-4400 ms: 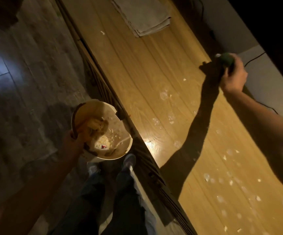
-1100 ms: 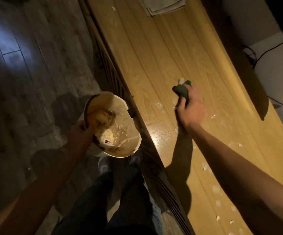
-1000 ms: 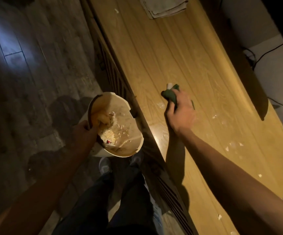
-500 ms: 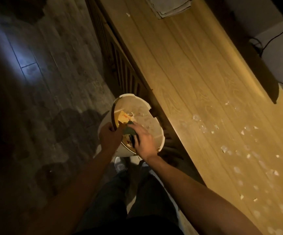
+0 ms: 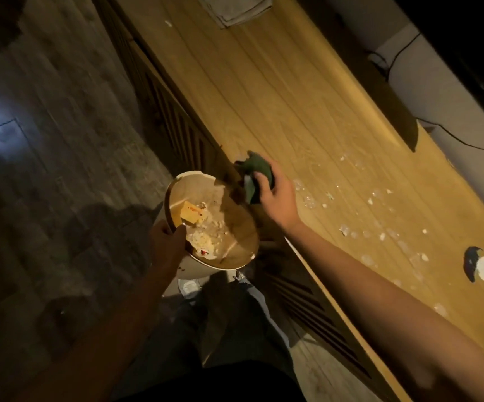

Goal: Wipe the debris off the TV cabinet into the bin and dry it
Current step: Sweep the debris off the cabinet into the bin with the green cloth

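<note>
Your right hand [image 5: 275, 195] clutches the crumpled green cloth [image 5: 256, 177], fingers curled around it, at the front edge of the wooden TV cabinet [image 5: 278, 97]. White debris [image 5: 380, 227] lies scattered on the cabinet top, right of that hand. Your left hand [image 5: 167, 240] grips the rim of the bin [image 5: 235, 256], tilted just below the edge and holding scraps. A folded grey towel [image 5: 235, 7] lies at the far end.

One TV cabinet [image 5: 278, 91]. One bin [image 5: 177, 187], just beside the cabinet's front edge. One green cloth [image 5: 256, 172] at that edge. One folded grey towel [image 5: 235, 10] on the cabinet's far end. Two hands: left hand [image 5: 165, 242], right hand [image 5: 278, 198]. Many white scraps [image 5: 380, 227], too numerous to count, scattered over the cabinet's near half.
</note>
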`<control>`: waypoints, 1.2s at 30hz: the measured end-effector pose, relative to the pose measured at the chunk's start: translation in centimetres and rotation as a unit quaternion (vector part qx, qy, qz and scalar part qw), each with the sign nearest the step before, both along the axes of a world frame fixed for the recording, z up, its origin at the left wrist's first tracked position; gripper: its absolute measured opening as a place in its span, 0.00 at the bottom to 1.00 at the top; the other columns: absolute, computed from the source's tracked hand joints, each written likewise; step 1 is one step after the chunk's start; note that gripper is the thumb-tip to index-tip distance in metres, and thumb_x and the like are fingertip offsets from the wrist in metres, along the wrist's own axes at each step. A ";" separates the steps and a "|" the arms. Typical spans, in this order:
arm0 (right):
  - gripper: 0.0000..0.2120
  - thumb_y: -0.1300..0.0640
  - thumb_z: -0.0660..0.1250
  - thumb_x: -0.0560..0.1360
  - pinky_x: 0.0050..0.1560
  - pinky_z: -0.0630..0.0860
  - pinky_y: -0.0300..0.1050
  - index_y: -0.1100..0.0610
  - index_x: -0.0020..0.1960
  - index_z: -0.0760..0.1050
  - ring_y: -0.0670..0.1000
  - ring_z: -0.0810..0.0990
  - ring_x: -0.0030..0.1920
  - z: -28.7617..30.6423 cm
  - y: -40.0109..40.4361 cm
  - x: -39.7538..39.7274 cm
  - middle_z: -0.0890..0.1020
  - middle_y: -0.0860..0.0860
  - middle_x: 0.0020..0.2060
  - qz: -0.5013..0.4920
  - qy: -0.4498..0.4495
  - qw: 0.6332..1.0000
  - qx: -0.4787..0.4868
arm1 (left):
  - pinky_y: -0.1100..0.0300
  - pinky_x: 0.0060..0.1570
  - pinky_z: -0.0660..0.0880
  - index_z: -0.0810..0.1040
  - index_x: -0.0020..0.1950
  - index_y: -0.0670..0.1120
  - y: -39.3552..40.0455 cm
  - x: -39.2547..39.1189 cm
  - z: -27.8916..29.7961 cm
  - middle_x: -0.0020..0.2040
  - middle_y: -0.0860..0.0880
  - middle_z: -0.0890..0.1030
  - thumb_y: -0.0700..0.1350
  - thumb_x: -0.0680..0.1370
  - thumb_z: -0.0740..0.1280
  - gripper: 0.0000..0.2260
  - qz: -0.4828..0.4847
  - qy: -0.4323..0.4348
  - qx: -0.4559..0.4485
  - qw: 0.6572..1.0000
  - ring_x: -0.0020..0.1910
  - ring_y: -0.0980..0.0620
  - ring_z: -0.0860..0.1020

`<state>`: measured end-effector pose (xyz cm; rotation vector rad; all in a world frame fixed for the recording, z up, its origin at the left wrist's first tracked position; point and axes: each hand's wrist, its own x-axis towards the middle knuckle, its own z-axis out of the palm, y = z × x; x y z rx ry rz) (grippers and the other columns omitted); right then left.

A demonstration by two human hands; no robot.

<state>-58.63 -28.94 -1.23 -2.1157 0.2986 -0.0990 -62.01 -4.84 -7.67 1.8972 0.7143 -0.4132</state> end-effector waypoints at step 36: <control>0.19 0.55 0.61 0.79 0.71 0.69 0.49 0.46 0.69 0.71 0.54 0.76 0.68 -4.6 -26.6 5.3 0.78 0.50 0.69 -0.140 0.039 0.954 -0.264 | 0.51 0.38 0.77 0.80 0.36 0.48 -2.0 -1.7 -3.4 0.35 0.44 0.80 0.59 0.62 0.72 0.15 0.107 -0.023 0.005 0.994 0.35 0.48 0.78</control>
